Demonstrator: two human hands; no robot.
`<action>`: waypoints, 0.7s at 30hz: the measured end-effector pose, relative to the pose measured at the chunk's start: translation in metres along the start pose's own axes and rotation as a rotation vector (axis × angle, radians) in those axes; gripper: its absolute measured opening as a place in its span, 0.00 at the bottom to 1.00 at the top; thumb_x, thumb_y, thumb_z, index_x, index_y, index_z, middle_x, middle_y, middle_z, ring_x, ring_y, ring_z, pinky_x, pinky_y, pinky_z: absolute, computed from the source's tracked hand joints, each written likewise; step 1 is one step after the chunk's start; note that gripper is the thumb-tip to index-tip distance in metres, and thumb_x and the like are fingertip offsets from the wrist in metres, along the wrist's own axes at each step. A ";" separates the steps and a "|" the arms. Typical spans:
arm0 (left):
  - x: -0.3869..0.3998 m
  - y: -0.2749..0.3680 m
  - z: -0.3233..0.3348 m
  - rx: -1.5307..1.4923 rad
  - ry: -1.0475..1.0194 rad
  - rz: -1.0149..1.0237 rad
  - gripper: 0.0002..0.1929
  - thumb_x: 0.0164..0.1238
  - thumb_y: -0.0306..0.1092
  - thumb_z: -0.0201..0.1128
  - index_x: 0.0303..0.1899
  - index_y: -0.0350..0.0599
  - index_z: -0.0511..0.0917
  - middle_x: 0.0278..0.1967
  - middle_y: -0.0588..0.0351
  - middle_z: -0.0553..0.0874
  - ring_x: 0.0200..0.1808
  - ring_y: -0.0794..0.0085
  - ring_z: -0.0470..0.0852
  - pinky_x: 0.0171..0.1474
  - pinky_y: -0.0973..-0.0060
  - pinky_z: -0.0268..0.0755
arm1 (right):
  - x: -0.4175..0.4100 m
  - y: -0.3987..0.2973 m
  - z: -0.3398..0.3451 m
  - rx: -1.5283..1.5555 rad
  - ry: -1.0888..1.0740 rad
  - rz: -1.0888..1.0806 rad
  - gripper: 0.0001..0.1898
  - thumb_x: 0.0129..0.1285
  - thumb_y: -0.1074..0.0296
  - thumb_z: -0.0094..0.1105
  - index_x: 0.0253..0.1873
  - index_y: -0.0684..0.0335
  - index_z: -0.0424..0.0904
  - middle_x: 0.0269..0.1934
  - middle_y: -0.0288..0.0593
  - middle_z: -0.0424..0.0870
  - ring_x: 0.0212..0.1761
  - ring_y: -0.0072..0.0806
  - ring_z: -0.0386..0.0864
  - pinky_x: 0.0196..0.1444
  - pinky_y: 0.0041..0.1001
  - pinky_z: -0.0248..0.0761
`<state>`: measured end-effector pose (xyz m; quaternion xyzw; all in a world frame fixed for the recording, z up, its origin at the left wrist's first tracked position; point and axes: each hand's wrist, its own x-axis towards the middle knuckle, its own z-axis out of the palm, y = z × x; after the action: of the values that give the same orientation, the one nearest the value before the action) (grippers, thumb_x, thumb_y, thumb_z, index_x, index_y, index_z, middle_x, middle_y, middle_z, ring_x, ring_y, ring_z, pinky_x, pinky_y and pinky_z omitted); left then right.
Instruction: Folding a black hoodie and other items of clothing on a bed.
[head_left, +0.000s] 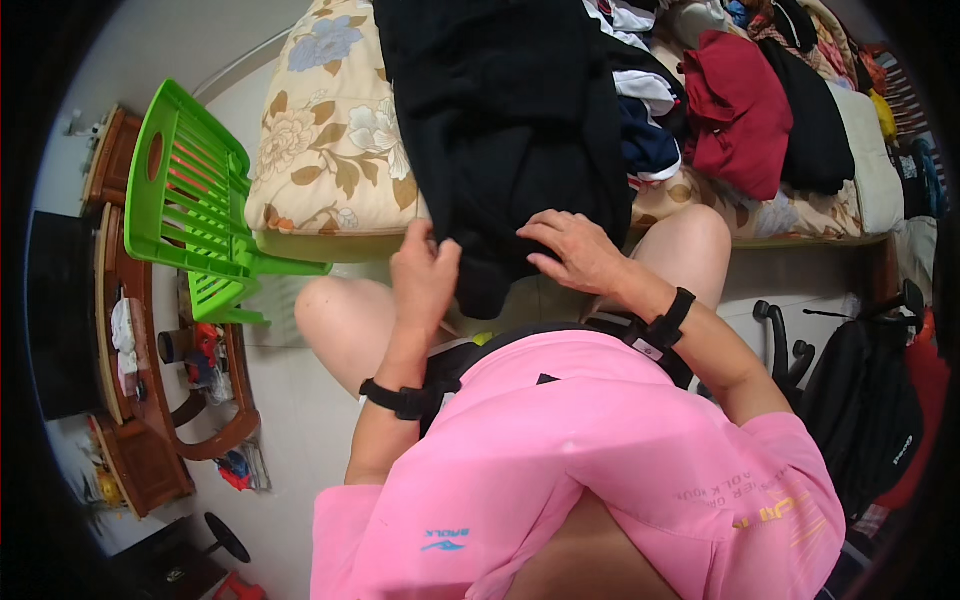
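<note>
A large black garment (517, 112) lies spread over the edge of the bed, its lower end hanging down between my knees. At the garment's left edge is my left hand (425, 270), fingers curled; whether cloth is pinched in it cannot be told. My right hand (574, 251) rests on the right part of the black cloth with the fingers spread and slightly bent. Both wrists wear black straps.
Under the garment is a floral padded bedcover (322, 127). To the right lie a dark red garment (739, 112), a folded black garment (814, 120) and a navy and white garment (649, 139). A green plastic chair (202, 202) stands left, beside a wooden cabinet (142, 465).
</note>
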<state>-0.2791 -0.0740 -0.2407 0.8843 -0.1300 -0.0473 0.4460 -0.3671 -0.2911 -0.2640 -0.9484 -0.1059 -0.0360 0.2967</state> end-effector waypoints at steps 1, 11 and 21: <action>0.002 -0.002 -0.005 -0.071 0.059 -0.011 0.09 0.58 0.29 0.59 0.39 0.35 0.77 0.17 0.51 0.75 0.19 0.69 0.74 0.28 0.69 0.69 | 0.000 -0.002 0.003 0.006 0.001 0.005 0.17 0.61 0.62 0.61 0.54 0.58 0.78 0.51 0.43 0.77 0.53 0.39 0.75 0.53 0.35 0.69; -0.002 0.037 -0.025 -0.125 0.125 0.132 0.05 0.65 0.26 0.61 0.39 0.36 0.77 0.19 0.68 0.73 0.20 0.88 0.65 0.23 0.84 0.57 | 0.039 -0.036 0.020 0.488 -0.469 0.093 0.33 0.65 0.54 0.56 0.69 0.70 0.62 0.68 0.60 0.64 0.70 0.49 0.63 0.70 0.36 0.59; 0.010 0.020 0.018 -0.172 -0.202 0.080 0.09 0.68 0.33 0.62 0.37 0.35 0.76 0.19 0.59 0.75 0.21 0.82 0.72 0.26 0.79 0.66 | 0.067 -0.026 0.053 0.285 -0.524 -0.013 0.17 0.61 0.58 0.55 0.47 0.64 0.80 0.42 0.57 0.84 0.47 0.49 0.82 0.47 0.42 0.74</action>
<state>-0.2771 -0.1020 -0.2354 0.8275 -0.2048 -0.1291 0.5066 -0.3072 -0.2282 -0.2845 -0.8735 -0.1892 0.2235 0.3890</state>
